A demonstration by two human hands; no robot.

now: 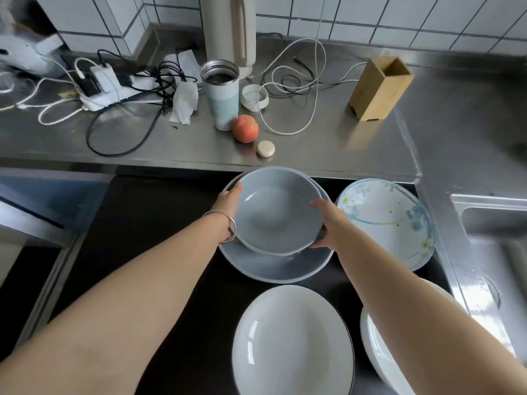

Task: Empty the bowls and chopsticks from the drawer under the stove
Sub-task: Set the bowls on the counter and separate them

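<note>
A grey-blue bowl (278, 212) is held by both my hands over a wider grey-blue plate (273, 266) on the black stove top (159, 223). My left hand (229, 202) grips its left rim and my right hand (328, 223) grips its right rim. A white bowl with a blue floral pattern (390, 220) stands to the right. Nearer to me, a white bowl with a dark rim (293, 343) sits on the stove, and another white bowl (379, 357) lies partly under my right forearm. No drawer or chopsticks are in view.
The steel counter (313, 146) behind the stove holds a peach (246, 128), an open tumbler (221, 95), its lid (254, 97), a wooden holder (379, 88), a power strip (105, 84) with tangled cables and a thermos jug (228, 27). A sink (496, 238) lies at the right.
</note>
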